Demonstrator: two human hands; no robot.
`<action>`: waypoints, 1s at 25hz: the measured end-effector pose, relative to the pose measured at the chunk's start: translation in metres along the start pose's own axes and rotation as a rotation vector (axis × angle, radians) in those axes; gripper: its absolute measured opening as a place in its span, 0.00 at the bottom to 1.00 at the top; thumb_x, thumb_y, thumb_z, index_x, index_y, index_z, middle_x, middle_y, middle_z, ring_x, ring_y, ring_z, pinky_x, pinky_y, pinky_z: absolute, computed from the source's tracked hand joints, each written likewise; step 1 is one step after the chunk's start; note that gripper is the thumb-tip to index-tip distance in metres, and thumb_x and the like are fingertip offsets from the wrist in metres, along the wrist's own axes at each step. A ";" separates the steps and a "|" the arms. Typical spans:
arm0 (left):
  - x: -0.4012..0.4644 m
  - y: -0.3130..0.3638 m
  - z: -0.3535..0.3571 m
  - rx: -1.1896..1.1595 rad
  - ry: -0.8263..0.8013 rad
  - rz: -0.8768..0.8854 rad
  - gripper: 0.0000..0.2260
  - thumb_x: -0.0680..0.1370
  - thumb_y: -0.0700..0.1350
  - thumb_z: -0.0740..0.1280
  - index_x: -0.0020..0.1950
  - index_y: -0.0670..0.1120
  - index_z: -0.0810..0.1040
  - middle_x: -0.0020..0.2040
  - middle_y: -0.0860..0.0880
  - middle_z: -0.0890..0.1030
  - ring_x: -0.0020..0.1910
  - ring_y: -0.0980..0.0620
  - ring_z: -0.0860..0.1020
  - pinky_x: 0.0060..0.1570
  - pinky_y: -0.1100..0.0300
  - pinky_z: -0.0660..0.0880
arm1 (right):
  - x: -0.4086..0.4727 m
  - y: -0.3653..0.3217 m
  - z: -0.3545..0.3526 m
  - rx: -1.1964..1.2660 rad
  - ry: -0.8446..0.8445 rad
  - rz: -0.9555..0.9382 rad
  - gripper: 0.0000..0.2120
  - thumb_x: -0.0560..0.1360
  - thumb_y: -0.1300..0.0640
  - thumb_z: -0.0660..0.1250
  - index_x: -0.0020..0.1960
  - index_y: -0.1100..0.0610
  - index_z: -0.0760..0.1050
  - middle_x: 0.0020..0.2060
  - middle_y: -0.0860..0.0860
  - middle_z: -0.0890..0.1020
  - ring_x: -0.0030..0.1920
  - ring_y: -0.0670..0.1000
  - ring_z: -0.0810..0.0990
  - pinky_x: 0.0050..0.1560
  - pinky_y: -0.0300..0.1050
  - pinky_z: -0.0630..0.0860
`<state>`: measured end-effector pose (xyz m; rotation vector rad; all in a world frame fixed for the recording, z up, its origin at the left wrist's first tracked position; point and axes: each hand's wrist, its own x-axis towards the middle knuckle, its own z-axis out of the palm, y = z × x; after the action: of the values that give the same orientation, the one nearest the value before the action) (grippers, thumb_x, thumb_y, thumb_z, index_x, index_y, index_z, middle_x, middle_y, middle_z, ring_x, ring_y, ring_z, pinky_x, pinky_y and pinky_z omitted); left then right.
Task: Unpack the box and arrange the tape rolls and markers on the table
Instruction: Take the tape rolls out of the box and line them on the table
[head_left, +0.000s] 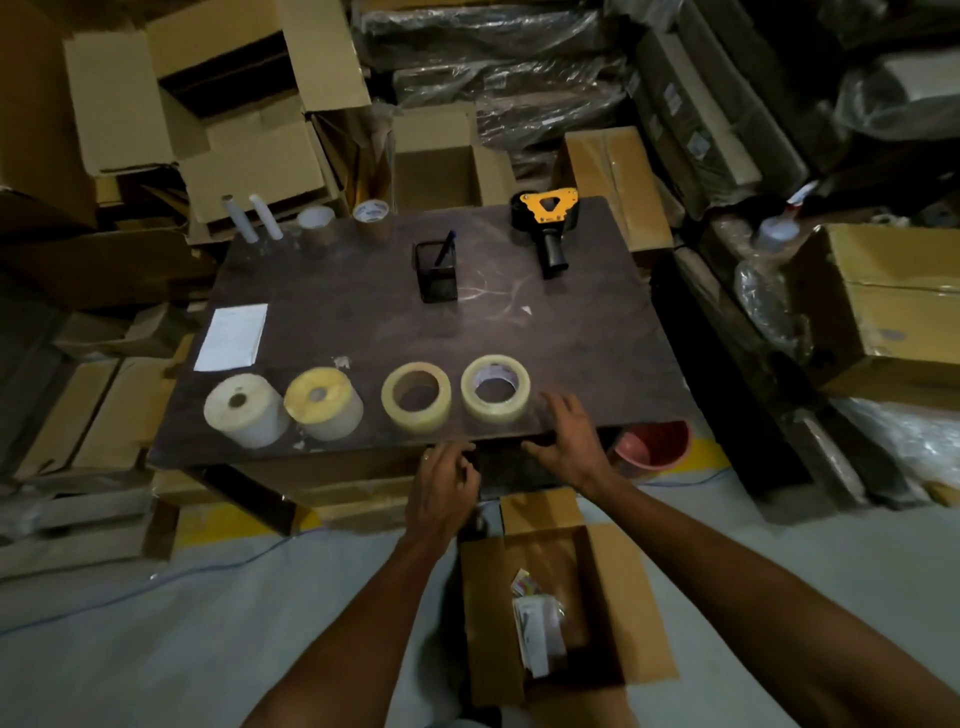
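Cardboard cartons crowd the dim storeroom around a dark tabletop (332, 291). Along its near edge four tape rolls stand in a row: a white roll (245, 410), a yellow-topped roll (323, 402), a clear roll (415, 396) and another clear roll (496, 388). Just right of that last roll the right hand (569, 441) hovers at the edge, fingers spread and relaxed, holding nothing. The left hand (440, 491) hangs below the edge, fingers loosely curled and empty. On the floor beneath, the open box (613, 597) holds paper packets. Farther back sit a mesh pen holder (435, 278) and a tape dispenser (546, 218)
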<state>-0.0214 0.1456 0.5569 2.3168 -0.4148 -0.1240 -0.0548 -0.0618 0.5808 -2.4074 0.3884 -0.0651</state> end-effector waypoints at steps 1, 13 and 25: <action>-0.015 0.002 0.013 -0.002 -0.026 -0.028 0.10 0.75 0.41 0.64 0.55 0.49 0.78 0.51 0.50 0.78 0.52 0.49 0.77 0.50 0.51 0.77 | -0.016 0.008 -0.002 0.035 0.013 0.008 0.34 0.70 0.53 0.75 0.71 0.57 0.66 0.65 0.57 0.72 0.66 0.56 0.71 0.63 0.45 0.69; -0.177 0.006 0.181 -0.054 -0.337 -0.317 0.13 0.77 0.45 0.66 0.61 0.48 0.78 0.56 0.50 0.80 0.55 0.51 0.78 0.57 0.56 0.76 | -0.181 0.178 0.058 0.124 -0.245 0.377 0.14 0.75 0.56 0.69 0.60 0.59 0.77 0.54 0.58 0.82 0.53 0.59 0.80 0.53 0.50 0.75; -0.212 -0.177 0.378 -0.049 -0.534 -0.604 0.20 0.76 0.40 0.67 0.68 0.47 0.73 0.64 0.46 0.78 0.62 0.47 0.77 0.62 0.56 0.74 | -0.214 0.361 0.291 0.177 -0.496 0.597 0.22 0.73 0.61 0.72 0.66 0.63 0.74 0.61 0.59 0.79 0.62 0.59 0.77 0.58 0.44 0.72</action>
<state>-0.2560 0.0753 0.1572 2.2673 0.0511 -1.0447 -0.3093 -0.0748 0.1379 -1.9549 0.8002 0.7146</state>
